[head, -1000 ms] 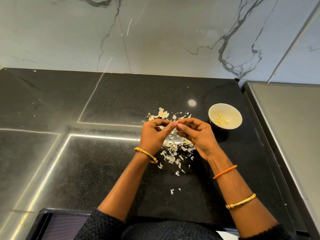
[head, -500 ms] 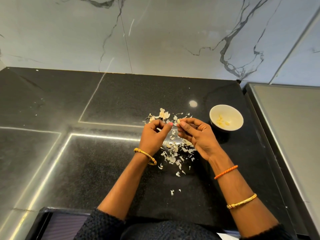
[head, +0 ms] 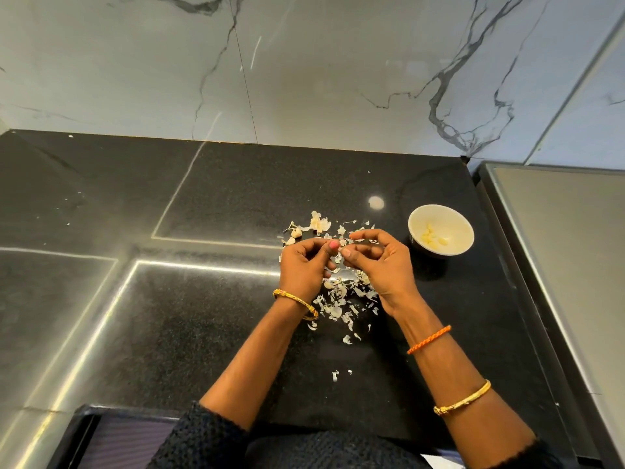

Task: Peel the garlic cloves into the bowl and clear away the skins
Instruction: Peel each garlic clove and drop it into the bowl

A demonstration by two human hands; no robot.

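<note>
both hands up over the glossy black speckled countertop (head: 209, 204). my left hand (head: 302, 265) and right hand (head: 378, 264) meet at the thumb tips, fingers curled in; whatever clove i pinch is hidden between them, so i cannot tell the exact hold. small round white bowl (head: 440, 230) sits to the right of my right hand, pale peeled garlic cloves (head: 433, 237) inside. scattered papery white garlic skins (head: 338, 299) lie under and beyond my hands. judgement: mid-peel. best to nick the skin at the root end with a nail, strip over the existing heap, not over the bowl
</note>
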